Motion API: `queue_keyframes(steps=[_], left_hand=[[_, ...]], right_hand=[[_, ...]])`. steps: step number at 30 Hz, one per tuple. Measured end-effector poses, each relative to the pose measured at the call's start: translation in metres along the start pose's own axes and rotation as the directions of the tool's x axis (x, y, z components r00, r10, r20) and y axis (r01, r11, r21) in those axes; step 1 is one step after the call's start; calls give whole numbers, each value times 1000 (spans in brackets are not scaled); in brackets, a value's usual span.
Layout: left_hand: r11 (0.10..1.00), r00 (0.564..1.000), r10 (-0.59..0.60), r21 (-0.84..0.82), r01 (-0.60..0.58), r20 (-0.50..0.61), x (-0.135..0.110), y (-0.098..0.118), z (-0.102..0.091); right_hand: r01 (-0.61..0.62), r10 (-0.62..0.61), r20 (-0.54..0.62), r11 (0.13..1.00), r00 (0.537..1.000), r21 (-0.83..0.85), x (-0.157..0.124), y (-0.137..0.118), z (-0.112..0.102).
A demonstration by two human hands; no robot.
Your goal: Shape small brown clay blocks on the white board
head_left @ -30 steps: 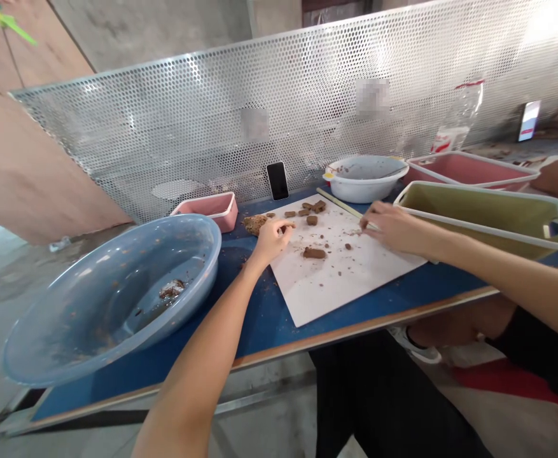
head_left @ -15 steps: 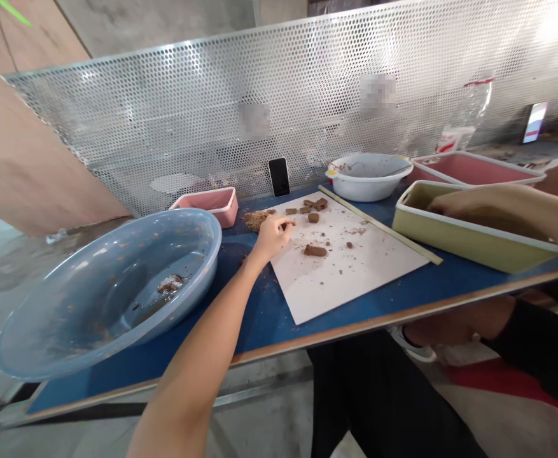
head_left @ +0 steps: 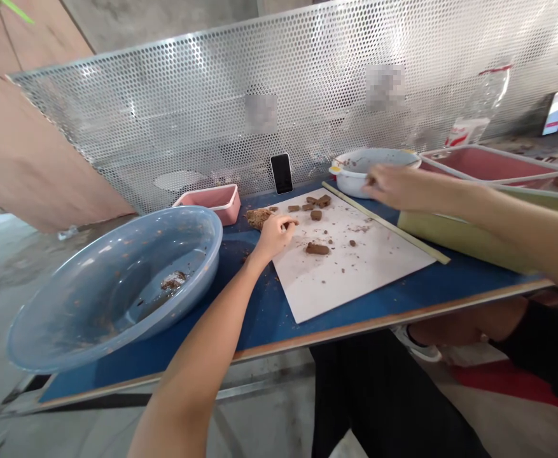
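Observation:
My left hand (head_left: 277,235) rests at the left edge of the white board (head_left: 307,296), its fingers curled in and thumb close to them; what they hold, if anything, is hidden. Just behind it lies a rough brown crumbly lump (head_left: 258,218). My right hand (head_left: 397,184) is in the air before the white basin (head_left: 348,184), blurred, fingers pinched together around something I cannot make out. On the board lie a brown clay roll (head_left: 317,249), a short clay block (head_left: 315,215), several smaller clay pieces (head_left: 324,200) at the back, and scattered crumbs.
A large blue basin (head_left: 212,245) stands left, beside a small pink box (head_left: 231,210). A phone (head_left: 281,173) leans on the perforated metal screen (head_left: 188,127). A wooden strip (head_left: 388,224) lies along the board's right edge. Right are a green box (head_left: 450,238), a pink box (head_left: 493,159) and a bottle (head_left: 474,121).
My right hand has come up out of the green box and moved left, to in front of the white basin. My left hand has stayed in place. The view has shifted slightly.

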State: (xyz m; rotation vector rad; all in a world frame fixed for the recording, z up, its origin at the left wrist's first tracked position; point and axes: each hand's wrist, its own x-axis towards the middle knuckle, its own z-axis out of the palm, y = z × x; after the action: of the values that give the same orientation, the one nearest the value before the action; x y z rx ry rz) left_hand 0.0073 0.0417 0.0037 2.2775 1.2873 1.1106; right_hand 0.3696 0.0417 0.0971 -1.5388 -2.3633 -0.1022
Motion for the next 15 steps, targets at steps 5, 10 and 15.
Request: queue_keyframes(steps=[5,10,15], left_hand=[[999,1000,-18,29,18,-3,0,-1,-1],[998,1000,11,55,-11,14,-1,-1,1],[997,1000,-9,79,8,4,-3,-1,0]], right_hand=[[242,-245,136,970,960,41,12,-78,40],[267,-279,37,944,960,194,36,-88,80],[243,-227,-88,889,970,388,39,-76,106]])
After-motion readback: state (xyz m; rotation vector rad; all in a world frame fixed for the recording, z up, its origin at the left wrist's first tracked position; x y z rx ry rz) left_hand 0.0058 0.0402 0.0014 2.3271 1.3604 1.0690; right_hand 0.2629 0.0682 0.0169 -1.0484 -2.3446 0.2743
